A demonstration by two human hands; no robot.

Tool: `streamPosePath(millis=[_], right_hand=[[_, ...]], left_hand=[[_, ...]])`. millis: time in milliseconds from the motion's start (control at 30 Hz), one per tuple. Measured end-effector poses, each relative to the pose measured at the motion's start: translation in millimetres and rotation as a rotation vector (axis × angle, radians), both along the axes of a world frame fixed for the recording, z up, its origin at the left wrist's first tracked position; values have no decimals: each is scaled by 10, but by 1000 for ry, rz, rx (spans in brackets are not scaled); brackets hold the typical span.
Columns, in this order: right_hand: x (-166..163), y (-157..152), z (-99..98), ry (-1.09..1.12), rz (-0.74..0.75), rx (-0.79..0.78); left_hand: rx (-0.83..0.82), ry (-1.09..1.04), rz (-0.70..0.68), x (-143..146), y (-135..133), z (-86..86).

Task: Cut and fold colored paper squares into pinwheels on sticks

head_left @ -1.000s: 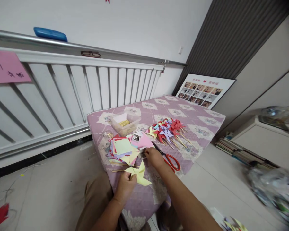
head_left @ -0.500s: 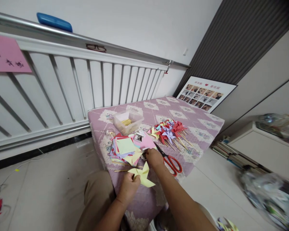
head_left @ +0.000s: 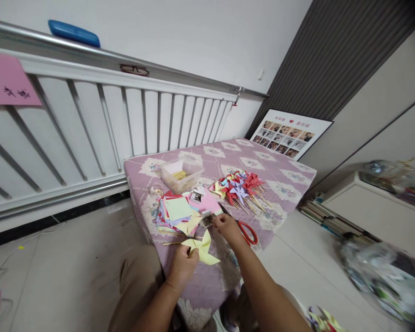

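Note:
My left hand [head_left: 186, 262] pinches a pale yellow paper pinwheel [head_left: 204, 249] by one side, above the near edge of the cloth-covered table. My right hand [head_left: 225, 226] has its fingers closed at the edge of a small greyish box [head_left: 206, 219]; what the fingertips grip is hidden. Close to the left hand lie thin wooden sticks [head_left: 171, 243] and a stack of coloured paper squares [head_left: 179, 209]. Red-handled scissors [head_left: 248, 233] rest partly behind the right hand.
A clear plastic tub [head_left: 182, 183] of wooden sticks stands behind the paper stack. Several finished pinwheels [head_left: 240, 188] are heaped to its right. A pink card [head_left: 202, 201] lies between. The radiator [head_left: 152, 122] borders the table's far side; a photo board [head_left: 290, 133] leans at the back.
My right hand has shifted slightly, so more of the small greyish box shows beside its fingertips. My left hand keeps hold of the yellow pinwheel. The view has turned slightly.

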State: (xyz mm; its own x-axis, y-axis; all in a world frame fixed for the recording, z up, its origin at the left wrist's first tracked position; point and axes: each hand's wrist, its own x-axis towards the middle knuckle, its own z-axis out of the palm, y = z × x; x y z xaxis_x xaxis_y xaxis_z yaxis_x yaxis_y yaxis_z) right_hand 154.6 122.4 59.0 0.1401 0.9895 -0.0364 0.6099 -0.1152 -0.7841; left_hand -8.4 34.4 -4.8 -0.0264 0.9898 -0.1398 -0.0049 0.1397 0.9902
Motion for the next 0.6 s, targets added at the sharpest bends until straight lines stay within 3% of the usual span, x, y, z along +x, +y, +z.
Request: streamPosePath(millis=[300,600], right_hand=[[37,-698,-301,621,-160,-23],[186,-1236,-395,978,-297,29]], left_hand=[[22,13,-3,-24,-11,57],[-18,120,51,-20,-32,132]])
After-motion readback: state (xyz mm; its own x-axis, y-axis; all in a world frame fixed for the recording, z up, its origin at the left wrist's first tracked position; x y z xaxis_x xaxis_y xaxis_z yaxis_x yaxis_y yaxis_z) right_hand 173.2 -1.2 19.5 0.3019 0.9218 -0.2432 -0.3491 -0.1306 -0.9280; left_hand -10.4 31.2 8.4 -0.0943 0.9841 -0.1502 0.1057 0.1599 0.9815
